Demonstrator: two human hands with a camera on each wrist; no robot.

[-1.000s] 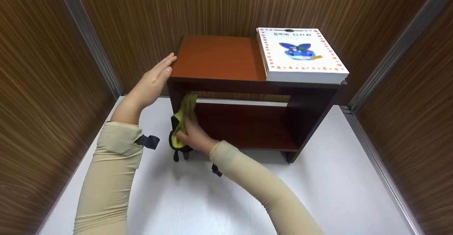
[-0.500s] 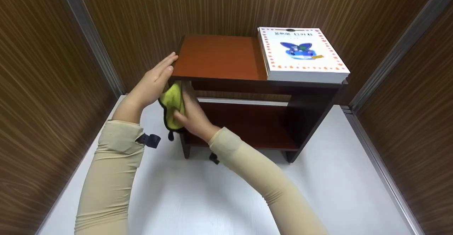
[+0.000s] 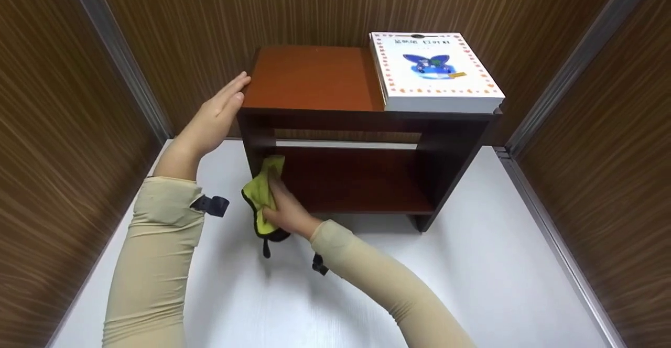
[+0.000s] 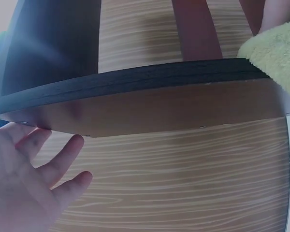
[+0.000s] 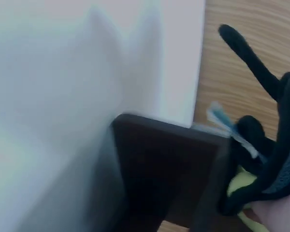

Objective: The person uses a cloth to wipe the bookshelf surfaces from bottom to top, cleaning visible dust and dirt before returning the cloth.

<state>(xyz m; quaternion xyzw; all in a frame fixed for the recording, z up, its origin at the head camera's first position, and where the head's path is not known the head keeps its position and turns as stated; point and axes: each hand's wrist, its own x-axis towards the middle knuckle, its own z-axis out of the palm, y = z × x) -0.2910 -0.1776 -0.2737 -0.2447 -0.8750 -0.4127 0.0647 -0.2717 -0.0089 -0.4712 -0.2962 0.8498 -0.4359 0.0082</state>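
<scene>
A small dark-brown shelf unit with a reddish top stands on the white surface. My left hand touches the left edge of its top with extended fingers; in the left wrist view the same hand lies along the side panel, fingers apart. My right hand holds a yellow-green cloth with black trim and a hanging loop. The cloth lies against the front of the left side panel, just above the lower shelf's level. In the right wrist view the cloth shows its dark edging, and most of the hand is hidden.
A stack of white books with a blue butterfly on the cover sits on the right half of the top. Wood-grain walls close in the back and both sides. The lower shelf board spans between the side panels.
My right hand moved up with the cloth to just under the top, then back down along the left panel. The left hand stayed at the top edge. The head view shifted slightly.
</scene>
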